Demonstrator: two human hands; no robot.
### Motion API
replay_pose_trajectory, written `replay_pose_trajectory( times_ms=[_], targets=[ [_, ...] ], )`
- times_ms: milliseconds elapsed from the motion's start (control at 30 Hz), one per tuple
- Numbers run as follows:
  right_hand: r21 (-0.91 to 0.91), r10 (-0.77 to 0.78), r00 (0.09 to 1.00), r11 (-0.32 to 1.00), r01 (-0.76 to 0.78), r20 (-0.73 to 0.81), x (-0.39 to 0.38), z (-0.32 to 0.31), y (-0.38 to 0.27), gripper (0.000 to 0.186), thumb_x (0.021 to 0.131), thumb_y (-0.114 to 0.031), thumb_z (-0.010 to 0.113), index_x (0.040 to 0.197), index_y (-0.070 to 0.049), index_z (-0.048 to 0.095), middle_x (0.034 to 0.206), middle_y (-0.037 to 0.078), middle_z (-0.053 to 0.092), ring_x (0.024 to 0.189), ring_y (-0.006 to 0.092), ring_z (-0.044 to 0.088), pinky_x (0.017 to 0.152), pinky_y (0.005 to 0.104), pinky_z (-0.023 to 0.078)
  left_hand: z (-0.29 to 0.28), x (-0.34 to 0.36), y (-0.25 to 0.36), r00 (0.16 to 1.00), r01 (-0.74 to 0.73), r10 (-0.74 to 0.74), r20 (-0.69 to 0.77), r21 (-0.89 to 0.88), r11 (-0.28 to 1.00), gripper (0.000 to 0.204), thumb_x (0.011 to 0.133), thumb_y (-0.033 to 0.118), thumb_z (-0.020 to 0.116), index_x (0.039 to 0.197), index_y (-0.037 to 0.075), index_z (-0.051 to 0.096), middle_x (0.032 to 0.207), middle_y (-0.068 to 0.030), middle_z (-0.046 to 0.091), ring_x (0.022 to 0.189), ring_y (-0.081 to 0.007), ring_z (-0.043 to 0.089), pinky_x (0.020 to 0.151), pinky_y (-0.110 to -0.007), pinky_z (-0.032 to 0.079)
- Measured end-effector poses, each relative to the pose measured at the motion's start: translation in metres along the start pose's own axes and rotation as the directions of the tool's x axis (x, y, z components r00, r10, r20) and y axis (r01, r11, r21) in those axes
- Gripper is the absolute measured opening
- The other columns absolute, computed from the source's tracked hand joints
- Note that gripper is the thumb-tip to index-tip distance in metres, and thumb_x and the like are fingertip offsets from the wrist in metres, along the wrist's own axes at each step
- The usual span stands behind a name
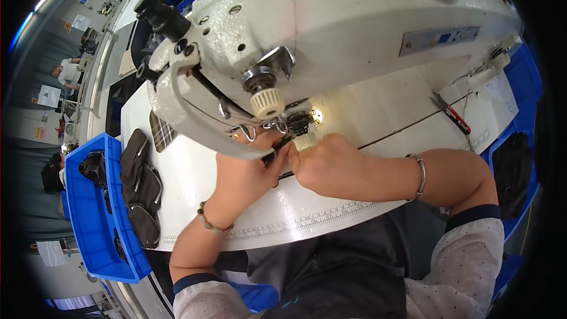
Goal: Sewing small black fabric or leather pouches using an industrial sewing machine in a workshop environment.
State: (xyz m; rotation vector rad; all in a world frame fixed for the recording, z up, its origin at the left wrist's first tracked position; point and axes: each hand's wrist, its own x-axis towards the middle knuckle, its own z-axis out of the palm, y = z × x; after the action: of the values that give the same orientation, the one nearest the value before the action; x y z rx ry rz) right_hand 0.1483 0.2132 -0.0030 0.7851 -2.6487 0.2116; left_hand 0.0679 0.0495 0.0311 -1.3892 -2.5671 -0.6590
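My left hand [245,174] is under the presser area of a white sewing machine [348,20], fingers closed on a small dark piece of material [273,156]. My right hand [322,165] is curled beside it at the needle plate, fingertips pressed to the same piece, just below a cream knurled knob [305,140]. The machine's arm and guard partly hide my left fingers and the piece. Dark brown zippered fabric pieces [140,192] lie left of my hands, with a plaid piece [160,130] above them.
A blue bin [82,212] with black items stands left; another blue bin [522,118] with dark items is right. Red-black snips [455,115] lie on the white table [207,233] by a ruler strip. A person [69,74] works at the far left.
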Motion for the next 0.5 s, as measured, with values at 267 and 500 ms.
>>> replay_pose_trajectory(
  times_ms=[267, 500],
  targets=[
    [0.006, -0.019, 0.999, 1.0, 0.02, -0.043, 0.002, 0.003, -0.001, 0.047, 0.067, -0.01, 0.059, 0.108, 0.012, 0.063, 0.05, 0.0, 0.049, 0.039, 0.0134, 0.049, 0.035, 0.0295, 0.035, -0.028, -0.005, -0.023, 0.986, 0.164, -0.16, 0.05, -0.1, 0.981, 0.01, 0.081, 0.003, 0.067, 0.088, -0.002, 0.064, 0.067, -0.0148, 0.063, 0.056, -0.0283, 0.058, 0.053, -0.033, 0.043],
    [0.04, -0.018, 0.998, 0.999, 0.02, -0.052, 0.004, 0.003, 0.006, 0.044, 0.064, -0.011, 0.061, 0.103, 0.01, 0.065, 0.05, 0.002, 0.053, 0.041, 0.0149, 0.052, 0.036, 0.0309, 0.037, -0.021, -0.008, -0.004, 0.998, 0.018, -0.031, 0.062, 0.194, 0.981, 0.017, 0.078, 0.002, 0.064, 0.094, 0.007, 0.067, 0.082, -0.0137, 0.062, 0.066, -0.0299, 0.059, 0.052, -0.037, 0.044]
  ],
)
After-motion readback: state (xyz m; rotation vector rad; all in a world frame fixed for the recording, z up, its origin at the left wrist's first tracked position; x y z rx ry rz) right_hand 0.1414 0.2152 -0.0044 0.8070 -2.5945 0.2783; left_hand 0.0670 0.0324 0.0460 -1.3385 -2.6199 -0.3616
